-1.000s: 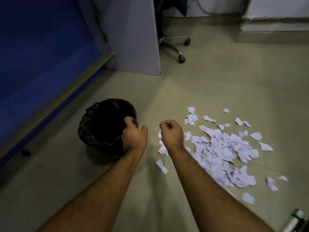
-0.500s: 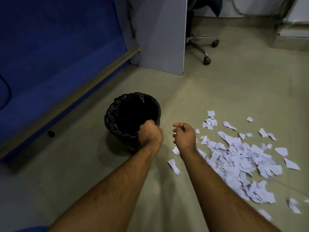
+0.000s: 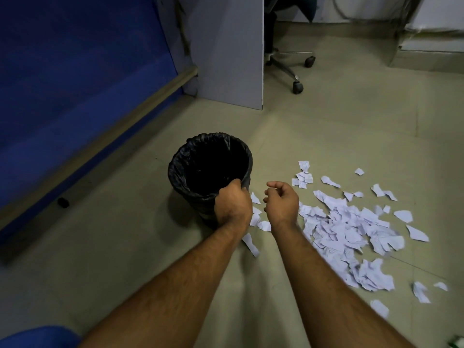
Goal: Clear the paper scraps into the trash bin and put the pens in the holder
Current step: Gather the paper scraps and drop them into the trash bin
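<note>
1. Black plastic liner covers the trash bin [image 3: 200, 151], which stands upright on the beige floor [image 3: 339, 136], just left of the scattered paper.
2. Left hand [image 3: 233, 204]: forearm extended forward, knuckles up, fingers curled tight over the bin's near rim, gripping rim and liner.
3. Right hand [image 3: 281, 200]: forearm extended parallel to the left, hand raised beside the bin's right side, not touching it. Fingers are loosely curled inward toward the thumb; whether anything is pinched between them cannot be told.
4. Paper scraps [image 3: 346, 229]: white torn pieces in a dense pile on the floor to the right of the hands, with loose outliers around it. A few pieces lie between the wrists, touching or just beside the bin's base.
5. Surroundings: grey partition panel [image 3: 231, 51] beyond the bin; office chair base [image 3: 288, 66] with castors behind it; blue wall [image 3: 75, 71] at left.
</note>
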`<state>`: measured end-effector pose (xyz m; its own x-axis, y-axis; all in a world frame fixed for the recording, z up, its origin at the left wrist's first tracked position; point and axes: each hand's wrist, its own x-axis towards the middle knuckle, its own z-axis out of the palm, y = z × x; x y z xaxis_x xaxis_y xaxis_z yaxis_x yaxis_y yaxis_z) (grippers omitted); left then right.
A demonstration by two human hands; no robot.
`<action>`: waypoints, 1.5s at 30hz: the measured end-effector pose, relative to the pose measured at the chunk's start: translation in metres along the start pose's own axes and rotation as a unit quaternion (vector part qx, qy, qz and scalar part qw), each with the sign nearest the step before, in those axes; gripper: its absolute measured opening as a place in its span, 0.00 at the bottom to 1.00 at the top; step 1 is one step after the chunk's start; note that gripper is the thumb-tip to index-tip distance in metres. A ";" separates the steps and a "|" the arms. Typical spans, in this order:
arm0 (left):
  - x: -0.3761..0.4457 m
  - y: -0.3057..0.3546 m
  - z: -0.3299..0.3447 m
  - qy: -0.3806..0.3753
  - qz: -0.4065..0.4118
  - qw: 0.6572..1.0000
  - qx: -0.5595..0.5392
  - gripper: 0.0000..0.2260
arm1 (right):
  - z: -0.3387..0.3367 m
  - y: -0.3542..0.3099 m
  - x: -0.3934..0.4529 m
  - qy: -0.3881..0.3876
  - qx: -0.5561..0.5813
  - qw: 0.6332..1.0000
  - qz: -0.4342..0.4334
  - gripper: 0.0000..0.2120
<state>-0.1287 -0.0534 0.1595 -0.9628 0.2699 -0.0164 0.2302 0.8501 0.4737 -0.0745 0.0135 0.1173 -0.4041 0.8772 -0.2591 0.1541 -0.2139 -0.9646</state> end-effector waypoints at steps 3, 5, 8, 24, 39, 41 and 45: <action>-0.011 0.000 0.002 0.033 0.050 0.998 0.009 0.14 | -0.005 0.001 0.000 0.000 0.013 1.000 0.004 0.11; -0.018 0.000 0.010 0.055 0.093 0.994 -0.017 0.14 | -0.008 0.001 0.001 0.004 0.016 1.000 0.004 0.11; -0.024 -0.001 0.027 0.047 0.115 0.991 -0.056 0.08 | -0.015 0.004 0.006 0.013 0.007 1.000 0.006 0.10; -0.062 0.011 0.226 -0.293 0.215 0.906 0.218 0.42 | -0.160 0.164 0.021 0.095 -0.532 0.831 0.132 0.46; -0.060 0.030 0.240 -0.403 0.389 0.794 0.237 0.53 | -0.219 0.182 0.042 -0.023 -0.580 0.811 0.079 0.44; -0.071 0.027 0.246 -0.374 0.427 0.771 0.288 0.46 | -0.215 0.186 0.040 -0.044 -0.603 0.794 0.066 0.43; -0.078 0.015 0.246 -0.271 0.451 0.808 0.265 0.17 | -0.200 0.185 0.036 0.002 -0.614 0.789 -0.005 0.28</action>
<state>-0.0153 0.0499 -0.0489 -0.1988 0.9244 -0.3254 0.9704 0.2320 0.0662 0.1197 0.0915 -0.0610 -0.4082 0.8784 -0.2485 0.9097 0.3686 -0.1914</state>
